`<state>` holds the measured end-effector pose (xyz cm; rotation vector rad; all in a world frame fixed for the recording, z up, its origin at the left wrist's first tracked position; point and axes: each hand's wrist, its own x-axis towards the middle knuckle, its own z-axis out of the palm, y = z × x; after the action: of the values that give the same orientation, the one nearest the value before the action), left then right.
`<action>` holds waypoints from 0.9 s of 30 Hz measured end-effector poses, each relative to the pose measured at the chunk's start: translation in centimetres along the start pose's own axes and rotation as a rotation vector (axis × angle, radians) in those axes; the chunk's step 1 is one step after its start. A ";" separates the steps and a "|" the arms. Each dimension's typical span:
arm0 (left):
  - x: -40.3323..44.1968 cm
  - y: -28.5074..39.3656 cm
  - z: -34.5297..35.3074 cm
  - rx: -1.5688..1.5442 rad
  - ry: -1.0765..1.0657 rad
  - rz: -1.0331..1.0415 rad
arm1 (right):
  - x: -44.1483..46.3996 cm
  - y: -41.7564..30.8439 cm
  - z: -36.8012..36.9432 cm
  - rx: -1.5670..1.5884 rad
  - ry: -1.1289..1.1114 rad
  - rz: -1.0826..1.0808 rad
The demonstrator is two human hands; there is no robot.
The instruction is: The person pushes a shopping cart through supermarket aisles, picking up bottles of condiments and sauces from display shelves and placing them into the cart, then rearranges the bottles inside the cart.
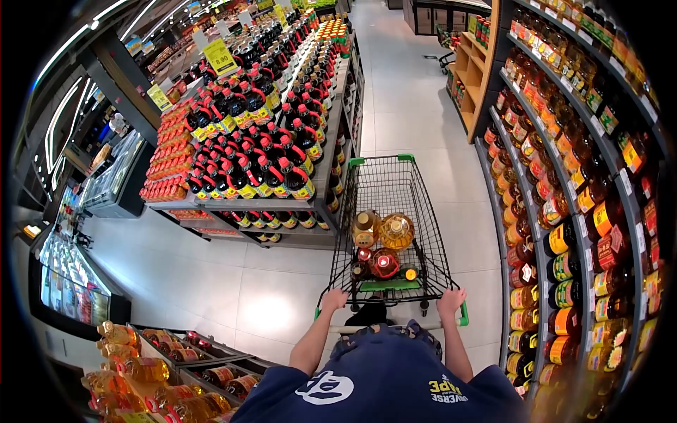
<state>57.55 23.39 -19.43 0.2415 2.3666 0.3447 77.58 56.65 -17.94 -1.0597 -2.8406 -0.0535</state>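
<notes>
A black wire shopping cart (381, 159) with green corner pieces stands right in front of me. My left hand (334, 300) is closed on its near left side, and my right hand (451, 304) is closed on the near right side, beside a green end piece. Inside the basket a large bottle of golden oil (396, 233) stands next to a pale brown bottle (366, 229). Closer to me are a red-capped bottle (385, 264), a small dark bottle (360, 270) and one with a yellow cap (410, 273).
On the left, a display table (268, 204) holds many red-capped dark bottles (243, 173). Tall shelves (546, 233) of bottles line the right. Tiled floor (402, 106) runs ahead between them. Oil bottles (148, 370) stand at lower left, and a wooden rack (471, 77) stands farther on.
</notes>
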 end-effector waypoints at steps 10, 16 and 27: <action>7.9 0.7 -4.2 0.078 0.041 0.062 | 10.6 -2.2 -0.8 -0.198 -0.939 0.010; 10.4 1.3 -7.3 -0.013 0.106 0.087 | 13.8 -3.5 0.1 -0.244 -1.033 -0.035; 14.0 3.7 -9.4 -0.047 0.390 0.107 | 21.0 -5.2 -0.7 -0.222 -0.892 -0.352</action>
<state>41.22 29.02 -20.54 0.3014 2.7300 0.5386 58.46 66.38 -14.83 -0.6999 -3.8842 0.1080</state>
